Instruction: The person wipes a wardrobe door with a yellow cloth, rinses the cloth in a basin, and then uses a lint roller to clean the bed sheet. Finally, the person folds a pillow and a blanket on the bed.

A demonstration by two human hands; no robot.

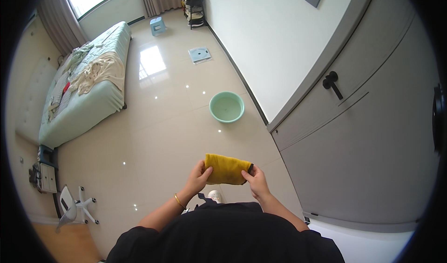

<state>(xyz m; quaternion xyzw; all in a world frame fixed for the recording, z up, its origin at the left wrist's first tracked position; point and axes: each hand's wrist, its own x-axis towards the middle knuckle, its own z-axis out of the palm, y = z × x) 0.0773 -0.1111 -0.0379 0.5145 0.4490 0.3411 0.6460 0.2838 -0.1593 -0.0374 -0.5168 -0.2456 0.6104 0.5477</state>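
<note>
A folded yellow cloth with a dark edge is stretched between my two hands, in front of my body. My left hand grips its left end, thumb on top, and wears a gold-coloured bracelet at the wrist. At the other end my right hand pinches the dark-edged corner, thumb on top as well. The fingers beneath the cloth are partly hidden. Beyond the cloth, on the tiled floor, stands a round green plastic basin holding what looks like water.
A grey door with a black handle lies to the right. Left is a bed with rumpled covers, and a white swivel chair. Farther off are a flat light-blue packet, a blue stool and a shoe rack.
</note>
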